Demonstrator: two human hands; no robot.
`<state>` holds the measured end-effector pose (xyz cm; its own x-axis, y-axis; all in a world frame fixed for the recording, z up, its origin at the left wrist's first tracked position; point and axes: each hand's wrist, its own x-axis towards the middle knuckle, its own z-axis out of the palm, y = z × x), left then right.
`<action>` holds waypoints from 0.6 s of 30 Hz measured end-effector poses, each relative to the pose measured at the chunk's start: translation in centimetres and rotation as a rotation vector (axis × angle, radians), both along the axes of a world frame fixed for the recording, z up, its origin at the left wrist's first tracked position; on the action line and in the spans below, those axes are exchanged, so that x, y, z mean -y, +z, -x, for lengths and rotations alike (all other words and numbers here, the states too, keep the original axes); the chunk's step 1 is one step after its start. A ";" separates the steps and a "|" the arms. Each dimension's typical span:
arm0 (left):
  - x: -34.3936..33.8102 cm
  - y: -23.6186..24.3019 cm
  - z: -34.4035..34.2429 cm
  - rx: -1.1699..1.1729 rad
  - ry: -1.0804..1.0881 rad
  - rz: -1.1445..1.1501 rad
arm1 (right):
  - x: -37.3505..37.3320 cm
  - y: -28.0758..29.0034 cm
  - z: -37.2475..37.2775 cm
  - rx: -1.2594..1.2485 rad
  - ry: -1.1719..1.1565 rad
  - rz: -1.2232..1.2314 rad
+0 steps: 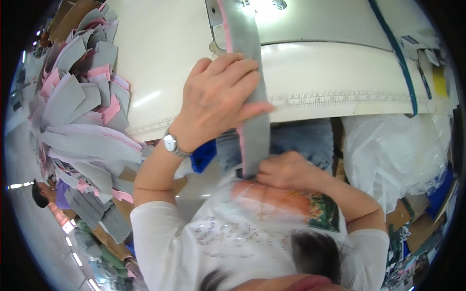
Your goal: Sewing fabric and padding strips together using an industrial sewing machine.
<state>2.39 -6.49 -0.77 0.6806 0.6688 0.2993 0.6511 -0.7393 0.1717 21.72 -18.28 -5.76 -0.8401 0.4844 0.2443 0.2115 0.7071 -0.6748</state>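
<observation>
A long grey fabric strip (256,138) with a pink edge runs from beneath the bright light at the top, over the front edge of the white table (160,63), down to my lap. My left hand (221,92), with a wristwatch (171,142) on its wrist, rests across the strip on the tabletop. Its fingers are bent a little, and the thumb is stretched out to the right. Close to my body, my right hand (284,169) is closed on the strip's near end; its fingertips are partly hidden. A metal plate (213,22) lies beside the strip's far part.
Many grey and pink fabric pieces (92,106) are heaped at the left. A ruler tape (320,101) follows the table's front edge. Clear plastic sheeting (395,155) hangs at the right, near a dark green band (400,58). Another person (48,196) is far left.
</observation>
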 end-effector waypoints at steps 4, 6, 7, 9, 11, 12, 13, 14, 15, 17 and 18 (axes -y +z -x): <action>-0.7 0.6 0.3 -0.041 -0.030 0.061 | 0.3 0.0 0.6 0.055 0.013 -0.035; -1.1 1.1 0.2 -0.029 -0.028 0.097 | 0.3 -0.2 0.8 -0.009 -0.045 0.018; -1.1 1.3 0.2 -0.057 -0.047 0.150 | 0.3 -0.1 0.9 0.021 -0.033 0.008; -1.1 1.6 0.5 -0.043 -0.047 0.160 | 0.2 -0.1 1.1 -0.015 0.004 0.061; -1.2 1.5 0.5 -0.052 -0.057 0.177 | 0.1 -0.1 1.1 0.001 0.005 0.052; -1.2 1.4 0.5 -0.043 -0.061 0.179 | 0.0 -0.2 1.2 0.000 0.001 0.049; -1.4 1.3 0.6 -0.036 -0.066 0.182 | -0.1 -0.3 1.2 -0.001 -0.002 0.050; -1.6 1.2 0.6 -0.040 -0.071 0.183 | -0.1 -0.4 1.2 0.023 0.001 0.056; -1.7 1.1 0.5 -0.026 -0.070 0.178 | -0.2 -0.4 1.0 0.044 0.010 0.061; -2.0 1.1 0.5 -0.020 -0.069 0.174 | -0.6 -0.4 0.8 0.022 0.008 0.081; -2.2 1.1 0.4 -0.015 -0.081 0.172 | -0.8 -0.4 0.7 0.005 0.008 0.101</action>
<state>2.01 -4.34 0.33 0.7378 0.6521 0.1745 0.5940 -0.7499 0.2913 21.02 -17.50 -6.13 -0.8451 0.4995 0.1904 0.2092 0.6369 -0.7420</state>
